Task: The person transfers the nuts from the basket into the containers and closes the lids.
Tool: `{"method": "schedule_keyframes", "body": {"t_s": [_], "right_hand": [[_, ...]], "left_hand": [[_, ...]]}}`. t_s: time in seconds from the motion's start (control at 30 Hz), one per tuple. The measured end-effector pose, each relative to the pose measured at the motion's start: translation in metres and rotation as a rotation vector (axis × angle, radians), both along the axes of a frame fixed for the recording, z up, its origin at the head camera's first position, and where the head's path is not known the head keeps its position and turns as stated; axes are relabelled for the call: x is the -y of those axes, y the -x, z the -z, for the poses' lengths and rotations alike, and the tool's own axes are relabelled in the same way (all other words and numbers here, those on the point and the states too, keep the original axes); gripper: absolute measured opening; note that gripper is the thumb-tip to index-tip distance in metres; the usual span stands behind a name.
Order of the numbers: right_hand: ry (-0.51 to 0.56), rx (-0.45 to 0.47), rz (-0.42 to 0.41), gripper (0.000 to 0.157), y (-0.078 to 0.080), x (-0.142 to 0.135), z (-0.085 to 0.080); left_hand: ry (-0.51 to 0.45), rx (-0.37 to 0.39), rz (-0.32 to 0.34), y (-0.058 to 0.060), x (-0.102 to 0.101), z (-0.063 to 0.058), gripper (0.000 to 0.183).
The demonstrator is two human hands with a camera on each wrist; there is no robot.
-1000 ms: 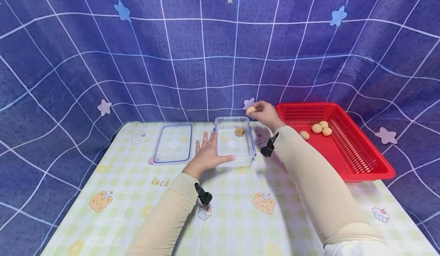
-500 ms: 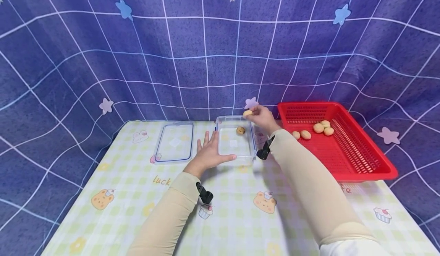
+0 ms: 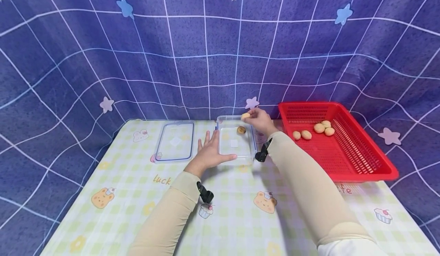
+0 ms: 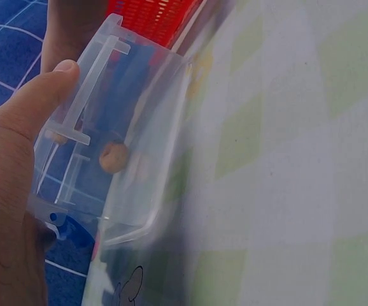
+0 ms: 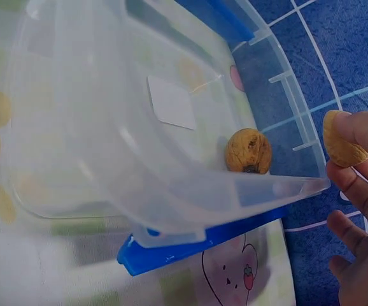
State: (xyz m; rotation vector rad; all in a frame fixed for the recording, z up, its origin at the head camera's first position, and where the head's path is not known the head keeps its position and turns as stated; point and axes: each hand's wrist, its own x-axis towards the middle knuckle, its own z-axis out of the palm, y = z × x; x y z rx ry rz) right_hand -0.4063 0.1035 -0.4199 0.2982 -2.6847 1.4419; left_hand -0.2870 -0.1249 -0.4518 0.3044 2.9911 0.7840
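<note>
Right hand: thumb and fingertips pinching one walnut, the held walnut, at the far right corner of the container. Whether it is over the interior or just outside the rim, the angles do not settle.

Clear plastic container: lidless, at the far middle of the table, blue latch down along its right side. Contents: one loose walnut on the floor, toward the far right, and a white square label.

Left hand: fingers straight and spread against the left wall, thumb along the near rim; gripping nothing, apparently steadying.

Clear lid with blue seal: lying flat, left of the container.

Red plastic basket: at right, five walnuts in view toward its far side.

Handling note: the step seems to be a placement. Best bring the held walnut well inside the rim, favouring the bare left or near floor, then lower before releasing; a high drop could bounce or knock the loose walnut. Keep the left hand's pressure light, since pushing right could slide the container.
</note>
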Motion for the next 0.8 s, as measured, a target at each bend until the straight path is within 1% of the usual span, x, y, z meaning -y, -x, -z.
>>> {"method": "schedule_keyframes", "body": {"t_s": [0.03, 0.13, 0.33, 0.47, 0.63, 0.8], "right_hand": [[0.005, 0.013, -0.003, 0.040, 0.001, 0.000, 0.001], [0.015, 0.015, 0.002, 0.042, 0.003, 0.001, 0.003], [0.043, -0.040, 0.021, 0.045, 0.004, 0.001, 0.002], [0.053, -0.053, 0.030, 0.043, 0.005, 0.001, -0.001], [0.056, -0.077, 0.032, 0.042, 0.005, 0.001, -0.009], [0.086, -0.121, 0.032, 0.040, 0.002, -0.005, -0.026]], "left_hand": [[-0.001, 0.000, 0.000, 0.000, 0.000, 0.000, 0.129], [-0.001, -0.003, 0.000, 0.001, 0.000, 0.001, 0.129], [0.009, -0.003, -0.002, 0.002, -0.001, 0.001, 0.129], [0.010, 0.000, -0.002, 0.001, 0.000, 0.001, 0.129], [-0.008, -0.004, -0.001, 0.002, 0.001, 0.002, 0.127], [-0.010, 0.000, -0.002, 0.001, 0.001, 0.002, 0.130]]}}
